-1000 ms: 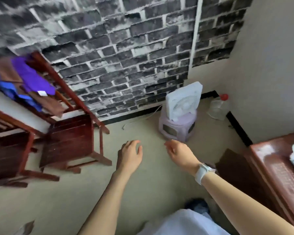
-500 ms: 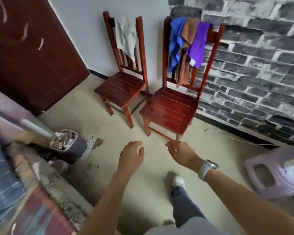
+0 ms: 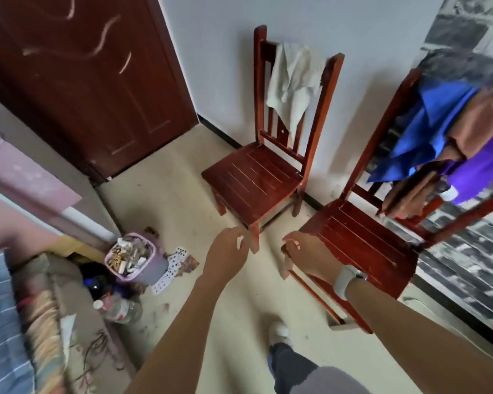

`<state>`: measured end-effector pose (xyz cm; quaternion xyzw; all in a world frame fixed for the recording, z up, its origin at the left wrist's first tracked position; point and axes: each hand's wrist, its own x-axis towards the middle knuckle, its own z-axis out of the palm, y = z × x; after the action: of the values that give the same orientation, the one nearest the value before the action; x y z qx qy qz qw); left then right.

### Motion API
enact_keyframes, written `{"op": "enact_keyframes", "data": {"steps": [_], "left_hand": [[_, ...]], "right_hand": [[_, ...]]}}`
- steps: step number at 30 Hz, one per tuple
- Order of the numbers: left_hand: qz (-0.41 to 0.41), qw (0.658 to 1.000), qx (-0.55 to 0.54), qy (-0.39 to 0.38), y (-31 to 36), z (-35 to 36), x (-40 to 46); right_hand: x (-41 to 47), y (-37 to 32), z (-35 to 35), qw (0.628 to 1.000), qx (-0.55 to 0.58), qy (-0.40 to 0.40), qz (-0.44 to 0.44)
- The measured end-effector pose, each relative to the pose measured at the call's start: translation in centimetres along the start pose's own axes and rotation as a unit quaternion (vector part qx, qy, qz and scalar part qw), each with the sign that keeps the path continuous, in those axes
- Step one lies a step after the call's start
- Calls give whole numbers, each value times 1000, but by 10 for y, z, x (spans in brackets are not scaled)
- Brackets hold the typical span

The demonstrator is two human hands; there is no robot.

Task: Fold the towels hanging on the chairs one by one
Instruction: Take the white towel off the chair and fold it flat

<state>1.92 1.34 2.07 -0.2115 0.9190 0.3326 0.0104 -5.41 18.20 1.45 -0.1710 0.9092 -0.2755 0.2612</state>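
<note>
Head view: both my hands are out in front, empty, nothing gripped. My left hand (image 3: pixel 228 251) has fingers loosely curled with the thumb near the fingertips, holding nothing; it sits just in front of the near leg of the left chair (image 3: pixel 256 177). My right hand (image 3: pixel 308 257), watch (image 3: pixel 346 281) on the wrist, is relaxed too, fingers bent down, at the front corner of the right chair (image 3: pixel 362 243); can't tell if it touches the seat edge. I judge the hands are up like this because I'm walking in to reach for a towel, no fold started yet.

Towels all hang over the chair backs, off the floor, so they can be pulled off one at a time. White towel (image 3: pixel 293 81) is draped alone over the top rail of the left chair, crumpled, one pointed corner hanging down toward the seat. On the right chair's back are three bunched together: blue towel (image 3: pixel 421 132) nearest the left chair, brown towel (image 3: pixel 478 115) over it in the middle with a long end hanging low, purple towel (image 3: pixel 484 172) farthest from the left chair, small white tag (image 3: pixel 450 193) showing. All look thin and limp, wrinkled. Both seats are bare.

Left of the left chair, on the floor: a bin (image 3: pixel 134 257) full of rubbish, playing cards (image 3: pixel 177 263) scattered beside it.
</note>
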Motion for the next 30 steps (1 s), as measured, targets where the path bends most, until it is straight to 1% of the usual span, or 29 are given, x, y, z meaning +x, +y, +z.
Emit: {"op": "enact_keyframes", "data": {"steps": [2, 5, 8, 10, 13, 16, 19, 21, 23, 27, 28, 30], "left_hand": [[-1, 1000, -7, -5, 5, -11, 44], [2, 1000, -18, -12, 13, -28, 105], [6, 999, -33, -32, 18, -44, 174], [22, 998, -31, -51, 24, -52, 226], [60, 995, -33, -70, 40, -63, 315], [116, 988, -39, -92, 61, -74, 403], [171, 978, -34, -117, 83, -84, 482], [190, 973, -40, -122, 99, -84, 528], [217, 968, -42, -116, 118, -80, 568], [307, 946, -32, -97, 160, -58, 614], [340, 937, -3, -84, 168, -51, 619], [398, 912, 78, -61, 176, -38, 624]], "right_hand": [[40, -14, -17, 1000, -6, -8, 8], [95, -33, -42, 1000, 15, -10, 10], [148, -50, -71, 999, 44, 15, 16], [185, -59, -89, 997, 56, 41, 25], [247, -65, -117, 990, 76, 106, 51], [309, -71, -150, 969, 116, 186, 115], [363, -82, -184, 915, 181, 299, 202], [394, -85, -204, 868, 199, 388, 237], [419, -82, -222, 819, 228, 453, 269], [449, -83, -240, 711, 336, 508, 351], [453, -84, -240, 696, 342, 513, 369], [461, -87, -239, 687, 340, 505, 397]]}}
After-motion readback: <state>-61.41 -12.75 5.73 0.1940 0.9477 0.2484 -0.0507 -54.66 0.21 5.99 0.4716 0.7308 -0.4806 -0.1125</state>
